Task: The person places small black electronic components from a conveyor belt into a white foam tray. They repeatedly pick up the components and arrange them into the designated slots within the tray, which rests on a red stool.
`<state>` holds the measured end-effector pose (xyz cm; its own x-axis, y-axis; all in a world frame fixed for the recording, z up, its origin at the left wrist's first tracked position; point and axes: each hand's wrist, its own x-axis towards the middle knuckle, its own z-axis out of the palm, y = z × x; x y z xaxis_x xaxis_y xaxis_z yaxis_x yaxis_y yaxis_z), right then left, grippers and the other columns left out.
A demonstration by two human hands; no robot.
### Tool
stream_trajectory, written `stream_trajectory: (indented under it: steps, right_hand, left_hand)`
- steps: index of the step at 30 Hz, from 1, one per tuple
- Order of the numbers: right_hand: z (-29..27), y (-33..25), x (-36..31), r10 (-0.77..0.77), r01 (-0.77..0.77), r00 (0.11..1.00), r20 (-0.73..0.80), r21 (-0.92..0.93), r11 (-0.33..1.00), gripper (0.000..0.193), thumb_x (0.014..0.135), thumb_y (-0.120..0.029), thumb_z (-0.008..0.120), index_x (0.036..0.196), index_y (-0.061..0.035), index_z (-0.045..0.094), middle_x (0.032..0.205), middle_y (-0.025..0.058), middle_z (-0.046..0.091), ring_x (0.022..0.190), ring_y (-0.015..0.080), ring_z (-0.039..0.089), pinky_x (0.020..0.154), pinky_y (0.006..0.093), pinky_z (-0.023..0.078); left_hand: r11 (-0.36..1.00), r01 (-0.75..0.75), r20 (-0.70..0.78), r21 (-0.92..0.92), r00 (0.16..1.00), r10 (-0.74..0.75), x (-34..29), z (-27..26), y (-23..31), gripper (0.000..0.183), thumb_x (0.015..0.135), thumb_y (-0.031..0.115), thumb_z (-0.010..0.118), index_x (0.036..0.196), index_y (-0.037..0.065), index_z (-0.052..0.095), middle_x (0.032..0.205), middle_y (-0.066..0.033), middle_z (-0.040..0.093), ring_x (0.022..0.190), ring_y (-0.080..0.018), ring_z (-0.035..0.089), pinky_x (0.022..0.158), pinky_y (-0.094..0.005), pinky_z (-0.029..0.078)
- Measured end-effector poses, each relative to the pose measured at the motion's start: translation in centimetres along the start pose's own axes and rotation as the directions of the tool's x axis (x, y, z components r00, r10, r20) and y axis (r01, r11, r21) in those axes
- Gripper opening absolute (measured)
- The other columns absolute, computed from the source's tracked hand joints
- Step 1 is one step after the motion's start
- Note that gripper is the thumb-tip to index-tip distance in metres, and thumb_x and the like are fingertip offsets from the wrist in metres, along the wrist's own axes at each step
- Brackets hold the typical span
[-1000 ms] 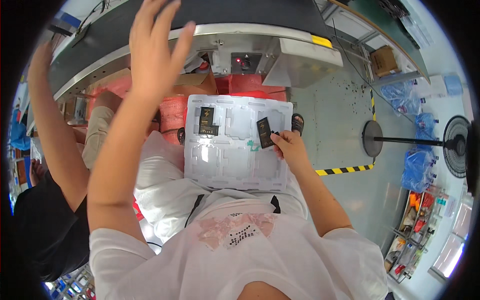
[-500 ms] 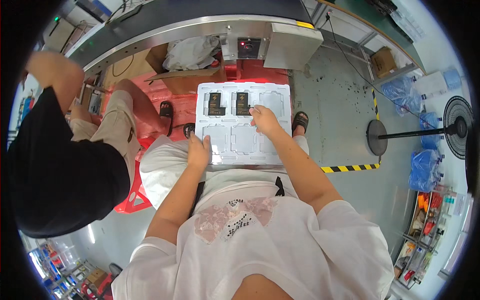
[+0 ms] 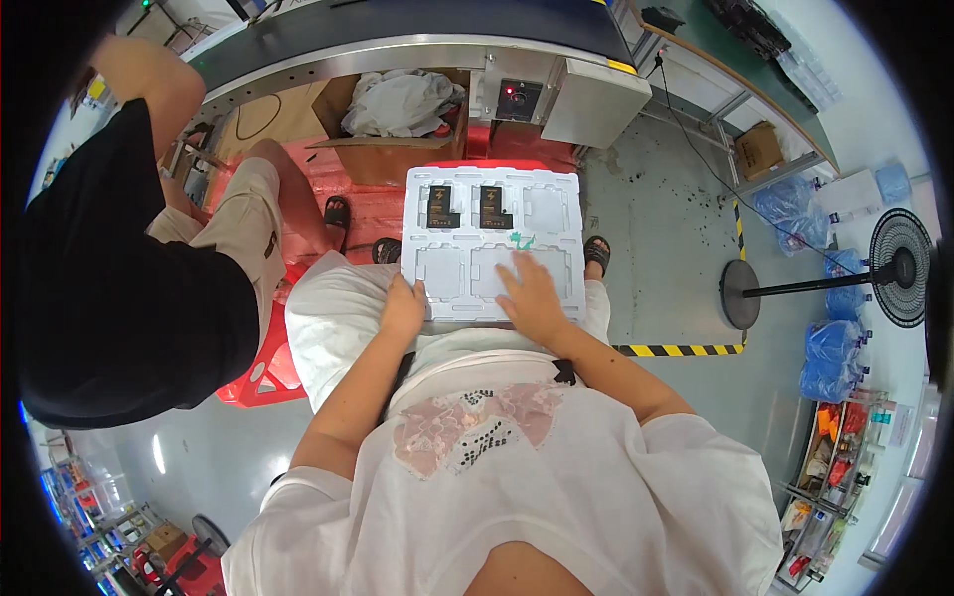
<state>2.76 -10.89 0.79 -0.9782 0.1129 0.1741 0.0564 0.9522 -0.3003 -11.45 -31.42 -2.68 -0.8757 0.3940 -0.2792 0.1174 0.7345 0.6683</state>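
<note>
A white plastic tray (image 3: pixel 412 238) with moulded compartments rests on my lap. Two flat black batteries, each with a notched corner, lie in its far row: one battery (image 3: pixel 438 209) in the left compartment, the other battery (image 3: pixel 491 208) in the middle one. My left hand (image 3: pixel 403 306) grips the tray's near left edge, its fingers partly hidden. Over the near row, my right hand (image 3: pixel 534 298) has its fingers spread and seems to hold nothing. A small green strip-like piece (image 3: pixel 522 240) shows just beyond its fingertips; whether it touches the tray is unclear.
A conveyor (image 3: pixel 397 38) with a control box runs across the front. Beneath it stands an open cardboard box (image 3: pixel 383 159) of whitish plastic. A person in black (image 3: pixel 129 288) sits close on my left. A standing fan (image 3: pixel 740 293) is to the right.
My right hand has left the right-hand battery, drawn back toward me and spread its fingers. The green piece has come into sight on the tray side. My left hand has slid nearer along the tray's edge.
</note>
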Motion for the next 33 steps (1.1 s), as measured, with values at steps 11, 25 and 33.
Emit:
stream_trajectory:
  steps: [11,25,33]
  right_hand:
    - [-1.6,3.8,-5.3,0.614,-0.605,0.770,0.174,0.508,0.614,0.064,0.082,-0.016,0.059,0.136,-0.0004,0.030,0.111,0.0325,0.053,0.101,0.0410,0.054,0.087,0.0424,0.042]
    - [-22.7,5.3,18.0,0.331,-0.086,0.856,-0.398,0.522,0.849,0.029,0.083,-0.016,0.062,0.108,-0.0014,0.060,0.089,0.0066,0.061,0.083,0.0146,0.059,0.074,0.0271,0.046]
    - [-23.5,8.7,39.3,-0.066,0.034,0.966,-0.251,-0.128,0.991,0.050,0.077,-0.014,0.063,0.124,-0.0050,0.049,0.129,0.0197,0.045,0.120,0.0321,0.043,0.100,0.0375,0.036]
  left_hand:
    - [0.998,0.052,0.018,0.046,0.998,-0.053,0.1,-1.5,-1.6,0.047,0.086,0.026,0.054,0.115,-0.009,0.042,0.113,-0.0314,0.049,0.102,-0.0451,0.050,0.091,-0.0472,0.040]
    - [0.740,0.652,-0.499,0.165,0.703,-0.507,-1.5,-13.1,-4.4,0.053,0.083,0.043,0.049,0.120,0.004,0.048,0.124,-0.0207,0.045,0.118,-0.0351,0.042,0.091,-0.0528,0.037]
    - [0.819,0.411,-0.435,0.400,0.872,-0.225,1.5,-13.4,-3.4,0.040,0.083,0.035,0.047,0.107,0.005,0.058,0.112,-0.0130,0.055,0.109,-0.0301,0.048,0.087,-0.0481,0.039]
